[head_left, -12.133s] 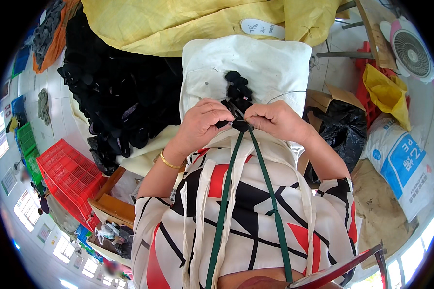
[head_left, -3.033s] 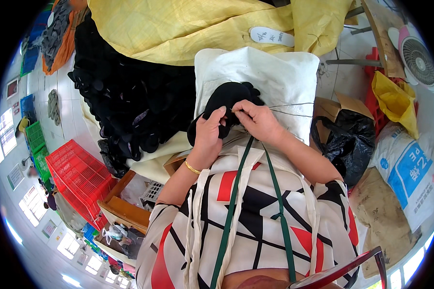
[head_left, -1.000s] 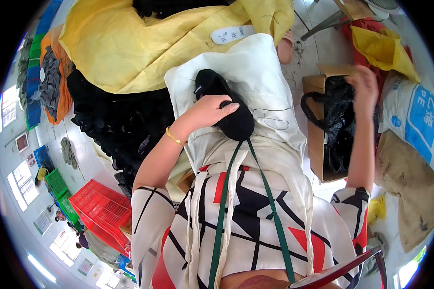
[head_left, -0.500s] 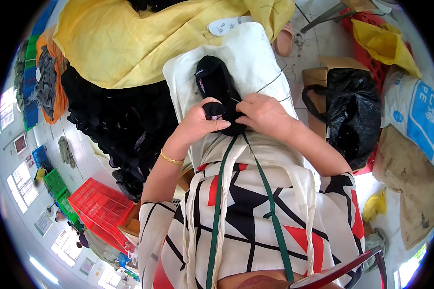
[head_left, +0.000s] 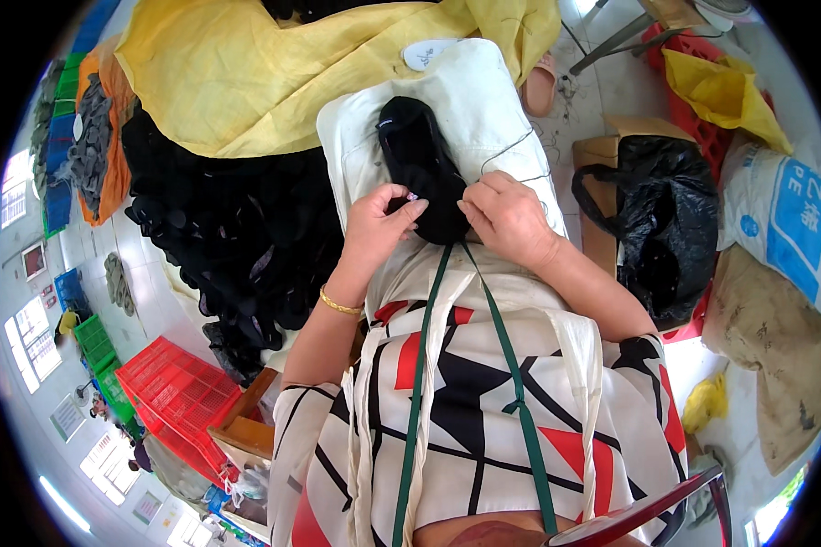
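Note:
A black cloth shoe point(head_left: 421, 155) lies lengthwise on a white padded cloth point(head_left: 493, 100) over my lap, its rounded near end between my hands. On its left edge, my left hand point(head_left: 379, 219) pinches thumb and forefinger together, with a small pinkish bit showing between them. At the right edge of the same end is my right hand point(head_left: 511, 214), fingers curled and tips pressed together. Whatever those right fingertips hold is too small or hidden to make out. A thin dark cord point(head_left: 511, 149) lies across the cloth beyond my right hand.
To the left is a big heap of black cloth pieces point(head_left: 237, 237), under a yellow sheet point(head_left: 246, 82). A pale sole-shaped piece point(head_left: 426, 55) lies beyond the pad. On the right stand a cardboard box point(head_left: 596, 205) and a black plastic bag point(head_left: 661, 219). Red crates point(head_left: 178, 392) sit lower left.
The black piece folded up in my left hand is now down, and the shoe lies flatter. My right hand has moved slightly right, away from my left hand.

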A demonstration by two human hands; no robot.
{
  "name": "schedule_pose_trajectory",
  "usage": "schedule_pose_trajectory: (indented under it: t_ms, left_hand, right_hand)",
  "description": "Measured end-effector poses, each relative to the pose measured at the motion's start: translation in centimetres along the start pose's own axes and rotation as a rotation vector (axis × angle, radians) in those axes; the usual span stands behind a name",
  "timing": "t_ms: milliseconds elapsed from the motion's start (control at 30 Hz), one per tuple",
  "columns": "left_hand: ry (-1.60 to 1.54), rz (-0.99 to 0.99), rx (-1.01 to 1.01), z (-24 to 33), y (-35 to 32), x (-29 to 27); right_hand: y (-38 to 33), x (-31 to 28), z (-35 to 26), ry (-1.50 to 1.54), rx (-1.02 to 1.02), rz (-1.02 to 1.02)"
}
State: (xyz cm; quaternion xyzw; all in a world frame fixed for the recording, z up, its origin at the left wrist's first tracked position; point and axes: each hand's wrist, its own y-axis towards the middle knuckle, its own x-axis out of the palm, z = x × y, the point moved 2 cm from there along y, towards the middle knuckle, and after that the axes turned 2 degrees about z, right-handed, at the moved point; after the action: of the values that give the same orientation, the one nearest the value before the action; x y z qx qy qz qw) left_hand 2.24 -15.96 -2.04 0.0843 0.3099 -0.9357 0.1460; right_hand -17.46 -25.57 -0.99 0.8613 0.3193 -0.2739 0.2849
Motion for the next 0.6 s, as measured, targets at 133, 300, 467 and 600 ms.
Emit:
schedule_pose_trajectory:
  t_ms: [133,300,467,600]
  left_hand:
    - [-0.422,-0.062,-0.014,-1.2,-0.2,0.4]
    - [-0.716,-0.147,-0.095,-2.6,0.3,0.7]
    - [-0.783,-0.164,-0.115,-2.6,0.4,0.9]
    - [-0.805,-0.142,-0.13,-2.6,0.5,1.1]
  right_hand:
    - [-0.9,0.4,0.7,0.106,0.14,0.001]
    - [-1.2,0.3,1.1,0.502,0.519,-0.037]
    - [-0.5,0.8,-0.1,0.673,0.679,-0.228]
    - [-0.3,2.1,0.1,0.455,0.471,-0.185]
